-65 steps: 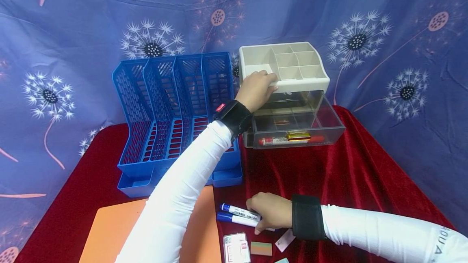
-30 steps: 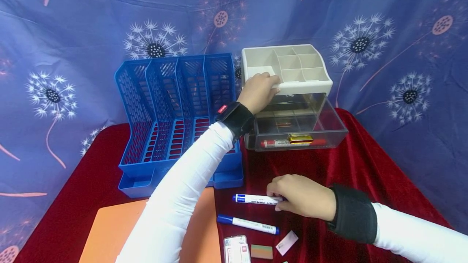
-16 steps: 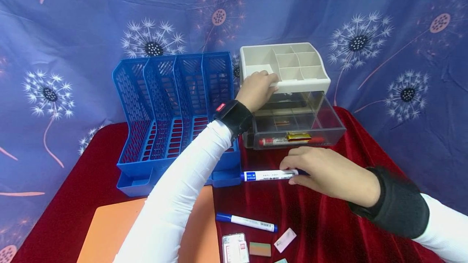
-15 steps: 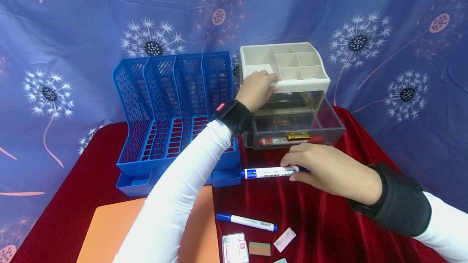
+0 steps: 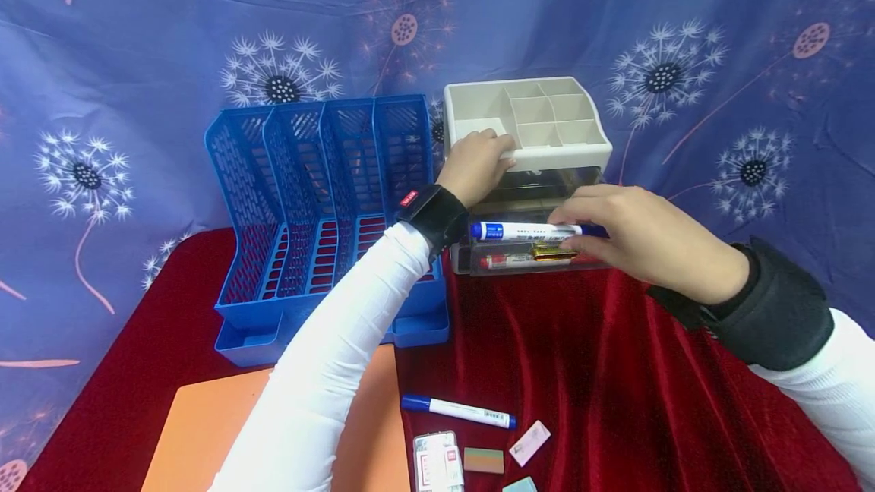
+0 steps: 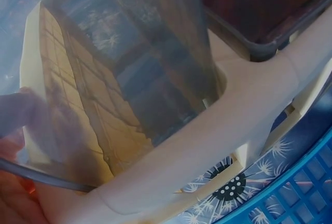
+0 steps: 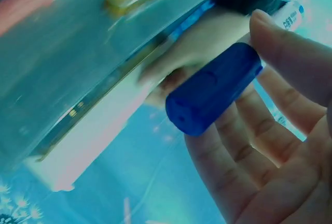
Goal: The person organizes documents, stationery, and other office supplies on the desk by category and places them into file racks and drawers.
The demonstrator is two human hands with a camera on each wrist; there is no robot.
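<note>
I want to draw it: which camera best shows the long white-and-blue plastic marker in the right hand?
The head view: the marker shows lengthwise, both ends visible. The right wrist view shows its thick blue end closer, but the right hand hides part. I can't find it in the left wrist view.

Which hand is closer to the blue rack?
Left. The left hand grips the front edge of the cream organizer, near the blue rack; the right hand, farther to the right, holds a blue-and-white marker.
</note>
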